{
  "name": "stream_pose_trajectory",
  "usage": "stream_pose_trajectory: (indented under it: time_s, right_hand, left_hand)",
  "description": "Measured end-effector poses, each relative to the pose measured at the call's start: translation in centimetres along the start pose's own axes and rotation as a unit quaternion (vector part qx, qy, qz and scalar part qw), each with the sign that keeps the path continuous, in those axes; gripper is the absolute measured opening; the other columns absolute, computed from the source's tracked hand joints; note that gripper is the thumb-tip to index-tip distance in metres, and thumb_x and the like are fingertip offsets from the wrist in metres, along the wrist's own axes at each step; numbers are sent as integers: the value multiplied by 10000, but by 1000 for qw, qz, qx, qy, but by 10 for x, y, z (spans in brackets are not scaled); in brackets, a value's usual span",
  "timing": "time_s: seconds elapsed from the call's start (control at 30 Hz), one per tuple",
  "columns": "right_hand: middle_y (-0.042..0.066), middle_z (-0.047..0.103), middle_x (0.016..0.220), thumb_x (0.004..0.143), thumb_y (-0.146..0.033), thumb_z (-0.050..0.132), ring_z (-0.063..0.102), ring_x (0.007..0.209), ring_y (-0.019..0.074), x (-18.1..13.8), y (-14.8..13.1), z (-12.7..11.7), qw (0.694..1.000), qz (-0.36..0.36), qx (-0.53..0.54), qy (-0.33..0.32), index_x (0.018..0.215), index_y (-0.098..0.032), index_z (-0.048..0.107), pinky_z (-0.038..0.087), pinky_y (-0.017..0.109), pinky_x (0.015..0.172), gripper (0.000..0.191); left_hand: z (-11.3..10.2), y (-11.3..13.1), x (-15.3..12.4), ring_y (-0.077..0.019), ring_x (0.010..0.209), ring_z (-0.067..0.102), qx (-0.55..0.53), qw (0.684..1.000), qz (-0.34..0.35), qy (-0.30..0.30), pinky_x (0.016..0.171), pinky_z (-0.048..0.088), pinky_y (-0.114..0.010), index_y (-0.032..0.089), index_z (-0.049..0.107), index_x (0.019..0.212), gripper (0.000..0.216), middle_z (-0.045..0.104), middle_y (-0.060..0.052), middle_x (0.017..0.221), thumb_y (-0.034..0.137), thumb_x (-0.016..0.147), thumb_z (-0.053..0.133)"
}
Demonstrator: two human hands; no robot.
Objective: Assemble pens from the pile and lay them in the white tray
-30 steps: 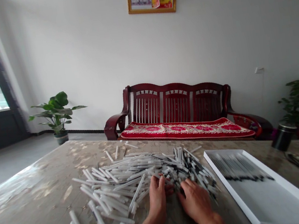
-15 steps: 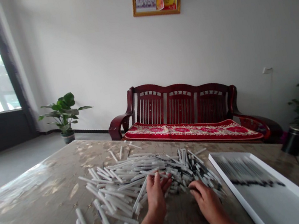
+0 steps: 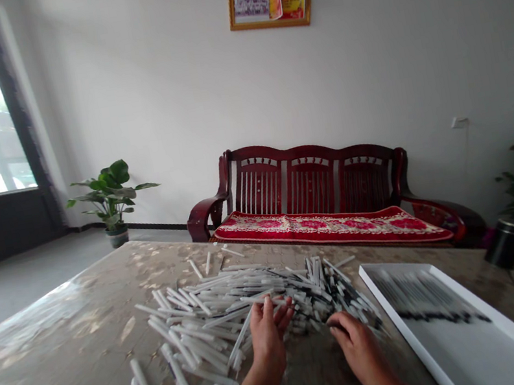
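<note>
A large heap of translucent white pens, some with dark parts, lies on the table before me. My left hand is at the near edge of the heap, its thumb raised and its fingers curled around what looks like a pen. To its right, my right hand has thumb and forefinger pinched on the dark end of a slim pen, which slants toward the left fingers. Where the left fingers meet this pen is too blurred to make out.
A shallow white tray stands on the right, a row of dark-tipped pens in its far part. Several loose pens lie left of the heap on the patterned tablecloth. Behind is a wooden bench; a black canister is far right.
Both hands stay almost in place. The right hand has shifted very slightly right, and a little more of the slim pen shows between the hands.
</note>
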State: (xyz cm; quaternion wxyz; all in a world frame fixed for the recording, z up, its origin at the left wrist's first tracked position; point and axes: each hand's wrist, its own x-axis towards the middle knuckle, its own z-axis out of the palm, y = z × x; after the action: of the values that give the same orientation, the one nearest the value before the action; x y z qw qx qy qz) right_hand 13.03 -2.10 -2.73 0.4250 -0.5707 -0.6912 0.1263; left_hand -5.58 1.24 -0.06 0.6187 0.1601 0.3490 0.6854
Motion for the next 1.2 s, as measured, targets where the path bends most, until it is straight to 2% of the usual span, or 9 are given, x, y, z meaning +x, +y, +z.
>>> stream_pose_trajectory:
  time_s: [0.23,0.4,0.53,0.6,0.7,0.8,0.97,1.07,1.2]
  right_hand:
    - [35,732,823,829,-189,525,692,780,199,0,4,3,1000,-21,6,22,818,-247,678,517,252,711,164]
    - [46,715,809,857,-228,519,687,776,206,-1,5,-1,997,-52,-4,47,820,-249,685,519,267,707,171]
    - [47,704,821,878,-254,523,675,795,204,-1,2,-5,996,-70,1,64,858,-254,700,510,280,736,178]
    - [48,707,823,869,-276,557,671,802,206,-2,-2,-5,996,-61,39,51,854,-253,704,507,283,748,149]
    - [35,699,757,811,-389,662,642,689,196,-2,-12,-2,988,20,155,21,826,-239,693,503,273,641,154]
    - [-20,613,592,668,-543,769,520,491,144,-1,-23,-1,948,116,296,-5,743,-226,636,413,243,460,352]
    - [-66,519,505,549,-619,817,406,416,92,2,-26,-2,906,168,385,-51,649,-220,559,310,217,415,485]
    - [-28,590,580,677,-689,686,482,467,132,5,-15,-3,920,158,356,-32,764,-228,620,360,239,436,474]
    - [55,695,761,830,-550,574,631,710,215,12,4,-7,984,84,140,74,814,-234,698,487,308,654,339]
  left_hand:
    - [1,-1,0,-210,766,757,-1,1000,4,9,692,602,-307,227,463,863,323,676,-2,779,389,789,732]
    - [1,-2,-1,-199,711,738,76,994,60,-41,624,587,-295,229,488,933,422,688,3,786,489,720,744]
    - [2,-6,-5,-163,620,692,122,988,61,-72,600,573,-291,207,519,861,442,692,6,748,514,664,769]
    - [3,-9,-9,-152,595,672,145,984,40,-95,569,553,-265,194,540,818,451,701,-5,735,516,629,794]
    - [5,-15,-19,-147,592,664,156,976,-22,-148,508,509,-218,175,575,799,461,705,-16,711,504,596,827]
    - [8,-17,-29,-129,586,662,125,968,-110,-188,483,490,-185,161,589,789,450,700,-16,705,473,596,850]
    - [10,-14,-33,-103,563,659,70,958,-200,-192,527,537,-174,139,603,773,345,703,-30,677,325,650,865]
    - [11,-13,-27,-107,581,679,27,969,-195,-149,559,561,-175,148,589,752,224,677,-6,631,205,737,805]
    - [11,-10,-19,-115,626,706,-2,983,-156,-99,579,572,-169,152,587,760,146,677,-2,645,102,811,714]
